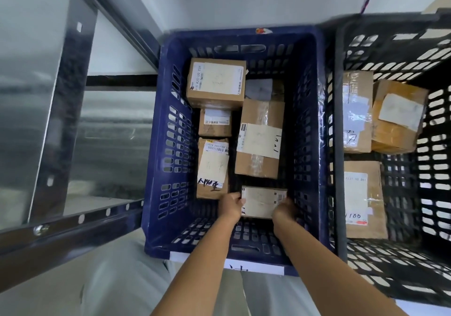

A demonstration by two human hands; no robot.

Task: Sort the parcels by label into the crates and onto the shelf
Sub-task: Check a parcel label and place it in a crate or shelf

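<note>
Blue plastic crate (156, 169) sits dead centre in my head view, black crate (339, 145) touching it on the right, steel shelf (73, 110) on the left. Both hands are down inside the blue crate on one small labelled parcel (262, 202) near the front wall. Left hand (230, 206) has fingers curled onto the parcel's left edge; right hand (284, 212) wraps the right edge, fingertips hidden behind the box, so I read it as gripping but can't see the pads. Can't tell if the parcel is resting on the crate floor or just above it. My read: it's being set down or squared up, though a pick-up would look the same from here. Already in the blue crate: a large box with a white label (216, 82) at the back left, a small box (214, 123) just in front of it, a narrow box with marker writing (212, 168) on the left wall side, a long taped box (260, 138) in the middle, and a grey packet (258, 89) behind it. Black crate holds at least three boxes: a taped one (357, 110), a tilted one (397, 115) beside it, and a long one marked 100 (363, 198) nearer me. Shelf shows no parcels in the part I can see. Sorting looks well under way; no unsorted pile in view, so what's left I can't judge. Labels too blurred to check.
</note>
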